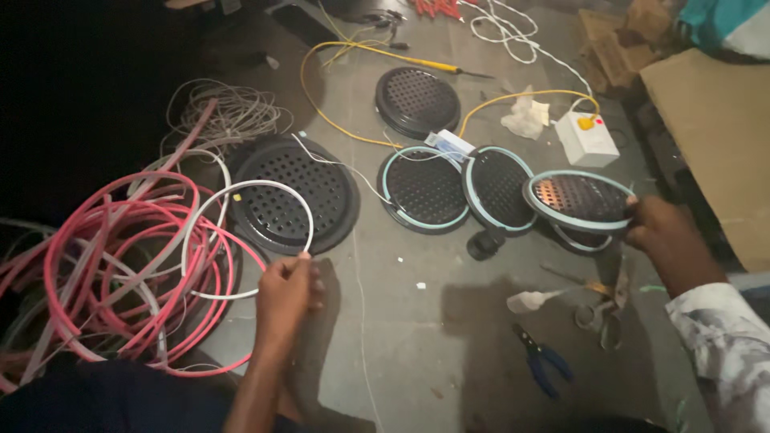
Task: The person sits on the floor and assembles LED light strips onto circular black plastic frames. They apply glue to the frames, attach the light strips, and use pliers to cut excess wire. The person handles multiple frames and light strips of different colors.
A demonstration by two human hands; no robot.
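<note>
- A small white box (587,138) with a red-and-yellow spot on top sat on the floor (401,321) near the upper right, a yellow cable (513,98) running into it; whether that spot was a label or a button was too small to tell.
- A flat brown cardboard sheet (718,136) lay at the right edge, cut off by the frame, and crumpled white paper (525,119) lay just beside the box.
- The upper left corner was too dark to make out, and the heap of pink and white tubing (120,265) ran out of sight at the left.
- The left hand (287,295) was pinched shut on a white tube ring (245,236), which stood up and away from the fingers, over the rim of a large black perforated disc (293,192).
- The right hand (662,232) gripped the edge of a tilted perforated disc with a pale blue rim (579,200), held to its left, just above the floor.
- Two more blue-rimmed discs (457,188) lay side by side left of it; blue-handled pliers (541,361) lay nearer, well apart from both hands.
</note>
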